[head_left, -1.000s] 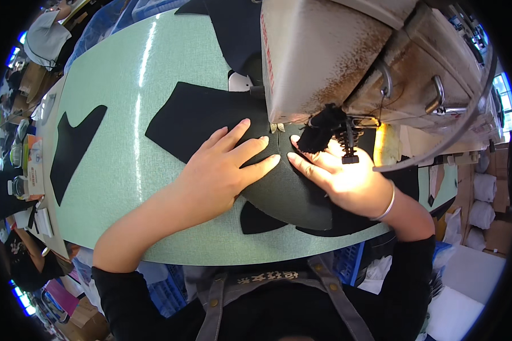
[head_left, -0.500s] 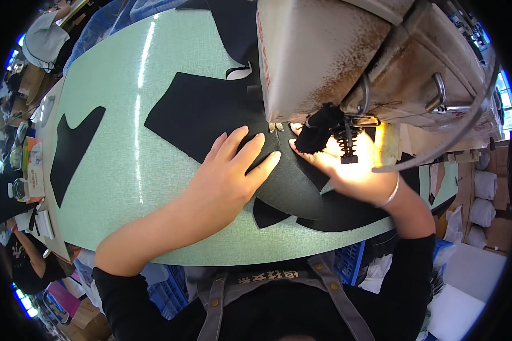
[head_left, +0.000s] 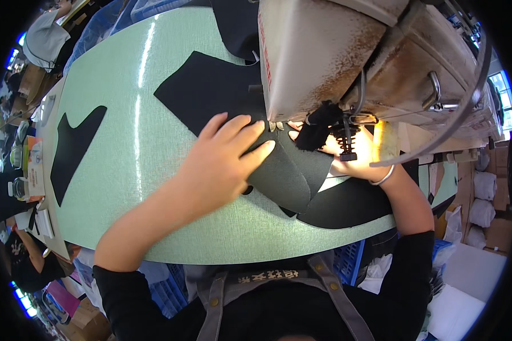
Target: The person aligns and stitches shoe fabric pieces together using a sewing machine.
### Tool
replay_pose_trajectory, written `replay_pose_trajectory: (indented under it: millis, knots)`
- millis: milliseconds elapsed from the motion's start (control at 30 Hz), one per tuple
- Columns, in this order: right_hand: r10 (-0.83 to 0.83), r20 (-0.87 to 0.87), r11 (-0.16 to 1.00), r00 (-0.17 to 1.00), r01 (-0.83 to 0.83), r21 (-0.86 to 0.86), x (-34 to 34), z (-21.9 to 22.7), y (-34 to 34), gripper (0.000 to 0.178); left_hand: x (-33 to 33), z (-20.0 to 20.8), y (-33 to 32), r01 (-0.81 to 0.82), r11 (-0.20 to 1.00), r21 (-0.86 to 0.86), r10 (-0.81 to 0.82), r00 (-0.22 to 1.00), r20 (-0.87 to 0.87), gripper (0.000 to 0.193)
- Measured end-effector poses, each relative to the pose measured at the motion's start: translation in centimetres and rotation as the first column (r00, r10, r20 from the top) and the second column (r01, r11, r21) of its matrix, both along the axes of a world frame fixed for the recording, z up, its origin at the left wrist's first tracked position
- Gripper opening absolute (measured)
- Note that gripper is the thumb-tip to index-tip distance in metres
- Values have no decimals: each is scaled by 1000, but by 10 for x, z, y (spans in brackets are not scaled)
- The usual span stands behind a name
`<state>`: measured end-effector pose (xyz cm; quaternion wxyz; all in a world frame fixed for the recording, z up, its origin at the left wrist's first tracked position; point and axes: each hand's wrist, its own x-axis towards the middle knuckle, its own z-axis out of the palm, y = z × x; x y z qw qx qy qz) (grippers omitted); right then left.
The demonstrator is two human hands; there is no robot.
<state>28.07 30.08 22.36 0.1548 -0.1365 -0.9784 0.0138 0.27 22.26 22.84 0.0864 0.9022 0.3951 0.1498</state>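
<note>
Left hand spread flat, pressing black fabric piece on pale green table under sewing machine. Right hand flat on same fabric, partly hidden. Blue crates below table edge, contents unclear.

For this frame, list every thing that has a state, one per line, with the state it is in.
Left hand: flat, fingers spread, pressing the black fabric piece.
Right hand: on the fabric under the machine head, partly hidden.
Black fabric piece: lying under both hands, overlapping another black panel.
Grey sewing machine: work light lit.
Separate black cut piece: flat on the green table, untouched.
</note>
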Motion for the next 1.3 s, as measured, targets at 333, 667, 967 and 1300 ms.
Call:
replay_pose_trajectory:
  millis: [333, 667, 967, 1300]
  knots:
    - [-187, 224, 979, 957, 201, -41, -21, 0, -36, 42, -3, -4, -7, -20, 996, -84, 24, 999, 49, 47]
    - [-49, 134, 998, 990, 43, 51, 1, 2, -7, 45, -9, -6, 9, 60, 995, 74, -59, 998, -21, 45]
    - [-101, 101, 988, 990, 88, 124, -15, 5, -33, 52, -8, -3, -4, 57, 996, -70, -50, 994, 102, 40]
    - [-75, 72, 972, 995, 89, -217, -8, 1, -6, 34, -4, -6, 6, 22, 996, 90, -28, 998, 60, 35]
